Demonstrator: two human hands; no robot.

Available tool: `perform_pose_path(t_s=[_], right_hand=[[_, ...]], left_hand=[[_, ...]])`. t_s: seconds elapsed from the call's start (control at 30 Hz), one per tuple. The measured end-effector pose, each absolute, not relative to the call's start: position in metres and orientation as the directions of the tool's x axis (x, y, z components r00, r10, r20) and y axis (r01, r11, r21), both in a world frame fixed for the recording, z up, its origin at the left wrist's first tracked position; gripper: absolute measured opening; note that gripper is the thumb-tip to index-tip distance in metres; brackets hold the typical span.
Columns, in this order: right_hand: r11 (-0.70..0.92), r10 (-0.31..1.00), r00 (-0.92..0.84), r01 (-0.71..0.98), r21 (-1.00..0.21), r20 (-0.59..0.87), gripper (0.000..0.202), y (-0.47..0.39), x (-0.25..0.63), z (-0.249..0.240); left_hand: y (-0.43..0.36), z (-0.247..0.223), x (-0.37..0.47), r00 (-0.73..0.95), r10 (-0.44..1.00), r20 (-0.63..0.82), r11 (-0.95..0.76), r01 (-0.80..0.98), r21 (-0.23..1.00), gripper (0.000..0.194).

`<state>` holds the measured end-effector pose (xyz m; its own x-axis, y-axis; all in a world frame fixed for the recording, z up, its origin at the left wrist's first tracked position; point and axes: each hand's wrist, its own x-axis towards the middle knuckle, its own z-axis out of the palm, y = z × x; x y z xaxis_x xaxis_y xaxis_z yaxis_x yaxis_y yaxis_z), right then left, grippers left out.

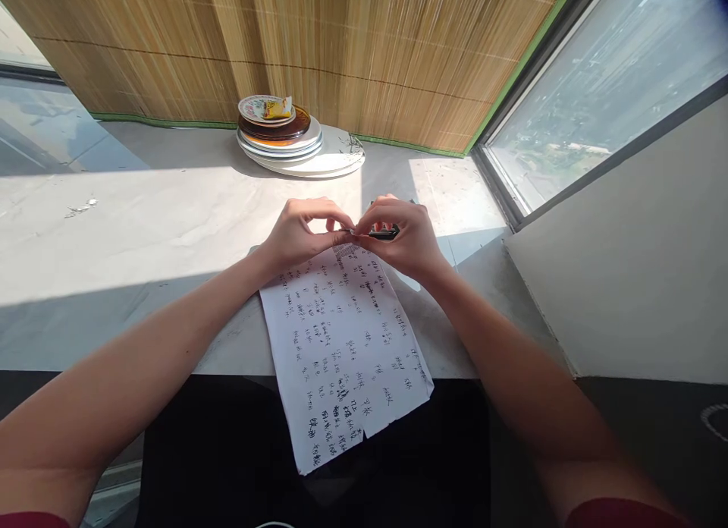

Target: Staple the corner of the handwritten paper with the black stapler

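My left hand (310,228) and my right hand (401,232) meet over the top end of a handwritten sheet of paper (341,338), thumbs and fingertips pinched together. Between the fingertips is a tiny pale or metallic piece (353,231), too small to name. Just behind the fingers of my right hand shows a black object (385,232), mostly covered, so its kind is unclear. The paper lies on the pale counter, its lower end hanging past the front edge, with a small tear at the bottom.
A stack of plates (278,145) stands at the back, a small yellow packet (278,108) on top. Behind it hangs a bamboo blind (318,50). Small scraps (83,207) lie at left on the counter (171,217). A window (603,95) and white wall (626,247) bound the right.
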<state>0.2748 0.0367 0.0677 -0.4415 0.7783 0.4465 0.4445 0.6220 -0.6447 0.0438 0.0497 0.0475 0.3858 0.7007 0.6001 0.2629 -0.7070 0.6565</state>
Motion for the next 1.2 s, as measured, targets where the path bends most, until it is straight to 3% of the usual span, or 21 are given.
perform_pose_path(t_s=[0.47,0.67,1.2], right_hand=[[0.620,0.781,-0.433,0.452,-0.642,0.450,0.008,0.038,0.275,0.069],[0.579,0.814,-0.366,0.455,-0.677,0.450,0.007,0.037,0.275,0.065],[0.470,0.883,-0.275,0.491,-0.734,0.381,0.012,0.042,0.276,0.061]], left_hand=[[0.050,0.046,0.045,0.380,0.730,0.569,-0.675,0.269,0.687,0.014],[0.049,0.045,0.044,0.384,0.807,0.448,-0.576,0.351,0.738,0.022],[0.048,0.048,0.044,0.395,0.824,0.406,-0.548,0.373,0.749,0.013]])
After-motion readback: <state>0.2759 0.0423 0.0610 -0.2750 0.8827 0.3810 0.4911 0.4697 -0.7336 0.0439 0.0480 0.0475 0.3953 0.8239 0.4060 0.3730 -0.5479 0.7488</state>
